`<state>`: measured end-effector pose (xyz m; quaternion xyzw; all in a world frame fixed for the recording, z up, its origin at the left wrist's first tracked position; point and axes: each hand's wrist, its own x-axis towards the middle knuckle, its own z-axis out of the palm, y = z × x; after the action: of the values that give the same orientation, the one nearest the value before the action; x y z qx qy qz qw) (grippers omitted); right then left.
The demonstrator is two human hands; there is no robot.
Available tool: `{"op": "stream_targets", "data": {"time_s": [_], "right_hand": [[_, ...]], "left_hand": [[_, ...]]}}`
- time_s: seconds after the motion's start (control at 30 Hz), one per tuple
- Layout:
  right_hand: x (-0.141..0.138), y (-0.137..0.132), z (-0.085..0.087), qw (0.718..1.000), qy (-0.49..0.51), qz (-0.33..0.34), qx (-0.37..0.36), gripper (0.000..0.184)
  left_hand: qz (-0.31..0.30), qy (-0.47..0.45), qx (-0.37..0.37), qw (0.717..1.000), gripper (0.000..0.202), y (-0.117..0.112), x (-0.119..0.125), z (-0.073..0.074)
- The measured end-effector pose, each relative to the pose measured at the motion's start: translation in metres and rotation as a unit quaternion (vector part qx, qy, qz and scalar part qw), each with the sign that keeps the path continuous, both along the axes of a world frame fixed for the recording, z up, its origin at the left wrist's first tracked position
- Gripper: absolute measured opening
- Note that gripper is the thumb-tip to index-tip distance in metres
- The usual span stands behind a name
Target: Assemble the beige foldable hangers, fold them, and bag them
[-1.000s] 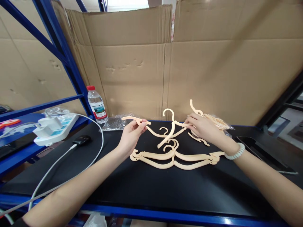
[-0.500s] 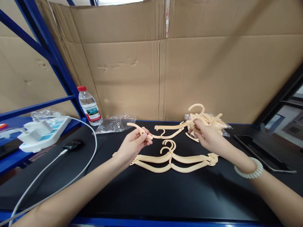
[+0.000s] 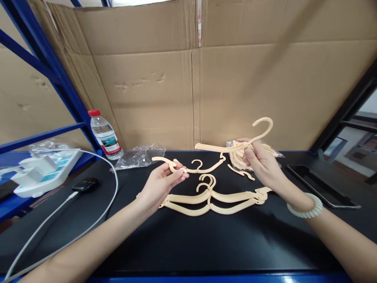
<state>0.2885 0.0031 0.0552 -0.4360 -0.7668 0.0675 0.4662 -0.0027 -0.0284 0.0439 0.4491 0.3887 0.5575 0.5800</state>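
broad black tabletop [image 3: 188, 243], hangers [image 3: 232, 211] to edge [image 3: 282, 278]

The black bench [image 3: 188, 243] bears cream hangers [image 3: 232, 209] at its middle, another hanger [image 3: 210, 169] just beyond, a loose piece [image 3: 242, 173] and a bag of parts [image 3: 235, 159] far right, a tablet [image 3: 321, 186] right, a bottle [image 3: 107, 141] and crumpled plastic [image 3: 141, 156] far left, and a corded black device [image 3: 85, 184] left.

Soft brightness, diagonal shadow on cardboard [image 3: 229, 82], wide-angle distortion at edges.
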Motion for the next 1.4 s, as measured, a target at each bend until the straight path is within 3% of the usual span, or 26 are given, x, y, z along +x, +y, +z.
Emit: {"op": "stream_targets", "data": {"time_s": [0.2,0.37,0.67,0.93,1.4], "right_hand": [[-0.002,-0.004,-0.004,0.998,-0.052,-0.024,0.022,0.030],[-0.003,-0.008,-0.008,0.996,-0.093,0.003,-0.001,0.031],[-0.007,-0.018,-0.005,0.997,-0.067,0.049,0.003,0.025],[-0.010,-0.022,-0.005,0.997,-0.046,0.057,0.031,0.026],[-0.007,-0.022,-0.007,0.994,-0.081,0.064,0.038,0.025]], "left_hand": [[-0.003,0.012,-0.005,1.000,0.026,-0.005,0.005,0.005],[-0.021,0.016,0.008,1.000,0.029,-0.006,0.003,0.006],[-0.112,0.006,0.046,0.993,0.019,-0.005,0.001,0.005],[-0.221,-0.051,-0.014,0.974,0.019,-0.009,-0.004,0.008],[-0.240,-0.102,-0.033,0.965,0.010,-0.008,-0.006,0.011]]}}
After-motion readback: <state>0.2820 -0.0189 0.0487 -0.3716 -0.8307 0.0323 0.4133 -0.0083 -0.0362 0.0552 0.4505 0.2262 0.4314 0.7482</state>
